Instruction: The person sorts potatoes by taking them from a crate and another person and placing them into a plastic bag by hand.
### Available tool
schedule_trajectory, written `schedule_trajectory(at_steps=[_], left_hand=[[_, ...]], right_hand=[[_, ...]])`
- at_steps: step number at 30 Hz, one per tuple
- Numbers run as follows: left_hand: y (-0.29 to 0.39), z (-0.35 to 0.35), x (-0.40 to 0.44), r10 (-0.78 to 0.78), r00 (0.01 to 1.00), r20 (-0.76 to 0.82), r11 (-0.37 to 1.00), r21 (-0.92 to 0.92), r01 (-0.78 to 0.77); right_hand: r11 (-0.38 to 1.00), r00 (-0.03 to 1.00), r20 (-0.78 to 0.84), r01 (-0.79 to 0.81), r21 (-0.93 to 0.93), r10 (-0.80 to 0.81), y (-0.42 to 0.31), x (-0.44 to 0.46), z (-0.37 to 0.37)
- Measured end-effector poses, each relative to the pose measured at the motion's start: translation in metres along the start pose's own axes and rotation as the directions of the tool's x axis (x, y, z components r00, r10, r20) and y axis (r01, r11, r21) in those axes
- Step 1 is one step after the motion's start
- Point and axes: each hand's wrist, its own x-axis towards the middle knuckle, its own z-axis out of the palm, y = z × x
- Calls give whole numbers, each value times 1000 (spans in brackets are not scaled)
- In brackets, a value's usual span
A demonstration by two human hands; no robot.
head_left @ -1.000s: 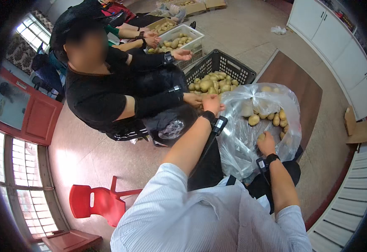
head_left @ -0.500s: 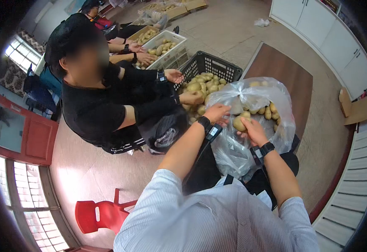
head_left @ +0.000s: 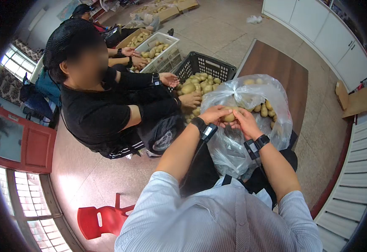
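A potato is held between my two hands above the opening of a clear plastic bag. The fingers of my left hand close on its left side, and my right hand grips it from the right. Several more potatoes lie inside the bag, just beyond my right hand. To the left of the bag stands a black crate holding many potatoes. A co-worker's hand is at the crate's near side, and that person's other hand is at its left edge.
A brown board extends beyond the bag. Behind the black crate are a white crate and a cardboard box with potatoes, with other people's hands over them. A red chair is at lower left; white cabinets line the right.
My right hand has brought the potato left and up, and my left hand has closed on it too. The co-worker's near hand has shifted slightly within the crate area.
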Motion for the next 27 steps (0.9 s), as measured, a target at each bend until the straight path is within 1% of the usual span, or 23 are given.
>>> schedule_trajectory(at_steps=[2,4,5,7,8,9,10,11,13,15,16,17,19,20,21,22,24,25,26,27], left_hand=[[-4,-6,3,1,1000,-6,1000,-25,-1],[0,-6,-2,76,991,-109,980,-176,-94],[2,-7,-4,75,991,-107,980,-176,-93],[0,-13,-1,161,949,-269,936,-262,-234],[-1,-17,2,179,924,-338,910,-300,-286],[-3,-25,4,177,925,-335,911,-301,-283],[-4,-32,4,191,876,-444,899,-279,-337],[-6,-38,4,202,813,-546,887,-250,-388],[-8,-43,-3,264,719,-643,850,-197,-488],[-10,-53,-5,228,658,-718,866,-158,-474],[-12,-59,-1,182,621,-762,874,-164,-458],[-17,-65,0,182,625,-759,875,-165,-456],[-19,-74,-4,129,618,-776,902,-167,-399],[-20,-75,-7,132,611,-781,903,-160,-400],[-23,-83,-4,122,620,-775,918,-148,-367],[-36,-97,5,218,607,-764,928,-31,-372],[-33,-104,5,136,647,-750,954,-78,-290],[-37,-107,8,194,609,-769,943,-24,-332],[-45,-114,10,194,629,-753,946,-27,-324],[-57,-126,13,374,565,-735,926,261,-273]], right_hand=[[1000,1000,-5,15,12,-15,0,-1,1],[998,994,-113,-4,-63,-3,5,0,-1],[998,993,-115,-4,-62,-4,10,2,-4],[986,994,-111,-24,-164,6,19,1,-13],[986,993,-115,-26,-163,7,24,0,-19],[982,989,-145,-62,-179,36,25,-4,-22],[976,982,-175,-99,-194,64,27,-7,-26],[976,982,-179,-100,-192,65,28,-9,-30],[964,970,-220,-155,-218,106,36,-11,-43],[958,964,-242,-169,-231,112,45,-11,-57],[952,959,-259,-182,-245,116,50,-10,-64],[953,958,-263,-183,-243,116,56,-9,-71],[920,953,-297,-173,-352,66,68,-8,-83],[921,948,-311,-179,-347,67,76,-6,-87],[842,947,-310,-103,-529,-79,83,-4,-93],[720,933,-287,-45,-692,-217,89,-5,-101],[728,901,-374,-103,-678,-221,98,-2,-104],[737,878,-422,-130,-663,-225,98,-1,-103],[739,867,-445,-145,-658,-226,93,-3,-103],[674,857,-450,-178,-716,-252,86,-5,-102]])
